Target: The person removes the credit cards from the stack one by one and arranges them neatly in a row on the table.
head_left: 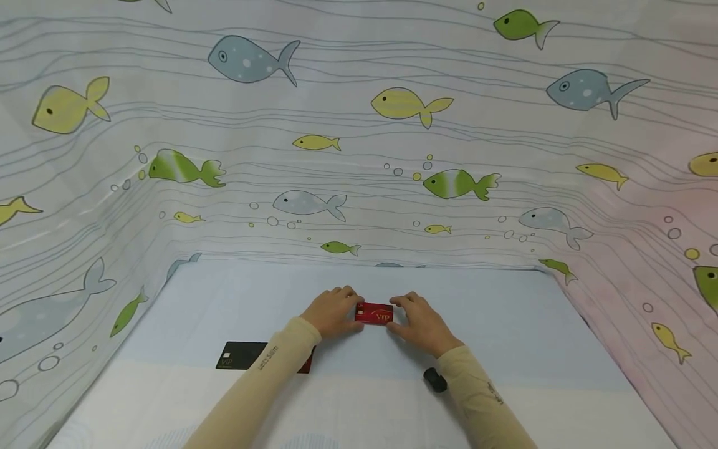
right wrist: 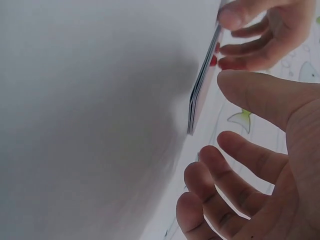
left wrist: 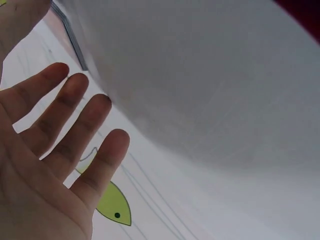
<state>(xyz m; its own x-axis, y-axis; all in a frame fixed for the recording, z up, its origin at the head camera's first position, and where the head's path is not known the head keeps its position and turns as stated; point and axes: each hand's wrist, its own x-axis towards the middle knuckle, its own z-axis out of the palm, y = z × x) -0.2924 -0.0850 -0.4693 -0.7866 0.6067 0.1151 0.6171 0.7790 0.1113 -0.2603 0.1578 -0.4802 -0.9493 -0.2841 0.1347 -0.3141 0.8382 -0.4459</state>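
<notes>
A small stack of cards [head_left: 374, 313], with a red VIP card on top, lies flat on the table between the two hands. My left hand [head_left: 331, 312] is at its left end, thumb and fingers spread about the corners; whether they touch it I cannot tell. At the right end is my right hand [head_left: 422, 323], its thumb and forefinger apart. In the right wrist view the layered edge of the card stack [right wrist: 192, 112] stands clear of the right fingers [right wrist: 202, 180]. The left wrist view shows the left fingers [left wrist: 90, 120] extended beside the stack's edge [left wrist: 74, 40].
A black VIP card [head_left: 238, 355] lies near the left forearm, with a dark red card [head_left: 305, 363] partly hidden under the sleeve. Beside the right forearm is a small black object [head_left: 435, 379]. Fish-patterned cloth walls [head_left: 370, 168] surround the pale table [head_left: 505, 355].
</notes>
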